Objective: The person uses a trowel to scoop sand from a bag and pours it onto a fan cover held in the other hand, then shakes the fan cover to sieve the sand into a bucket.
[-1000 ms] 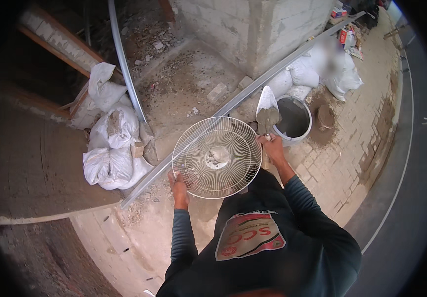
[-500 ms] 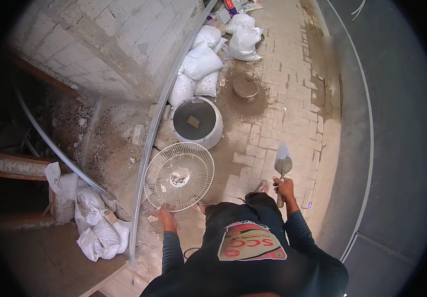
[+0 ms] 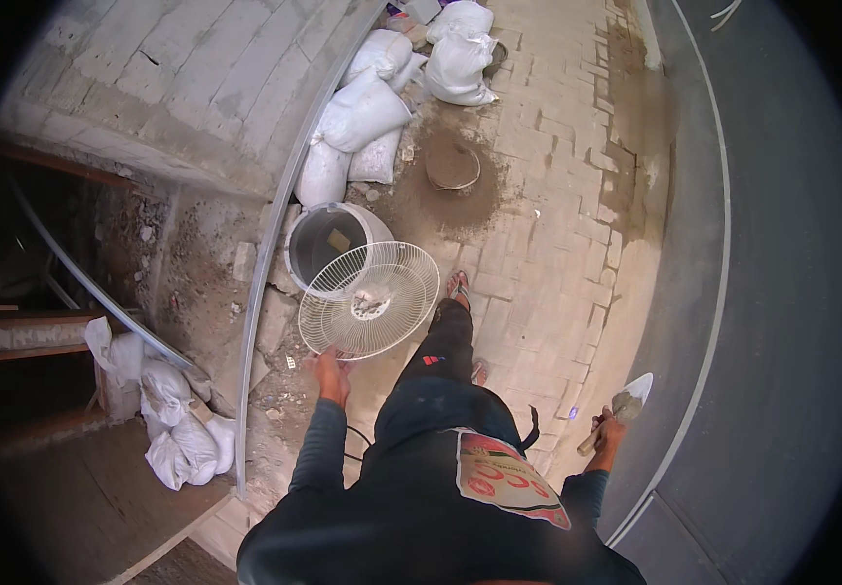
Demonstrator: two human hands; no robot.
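My left hand [image 3: 331, 376] is closed on the near rim of a round, white wire fan guard [image 3: 403, 300]. The guard is held out flat and tilted, with pale grey lumps in its centre. Partly behind it stands a pale, wide tub [image 3: 380, 230], dark grey inside, with a small tan piece [image 3: 339, 240] in it. Out to the right, my right hand [image 3: 606, 435] grips the wooden handle of a pointed trowel [image 3: 635, 394]. Grey material sits on the trowel blade.
White filled sacks [image 3: 362, 112] lie along the metal rail [image 3: 267, 234] ahead, and more sacks [image 3: 187, 444] sit lower left. A round container [image 3: 453, 168] stands amid dark sand on the brick paving [image 3: 538, 244]. A dark grey wall [image 3: 782, 292] runs along the right.
My right hand has swung the trowel outward and down to the right. The fan guard has shifted slightly right and forward, now overlapping the tub. One foot has stepped forward.
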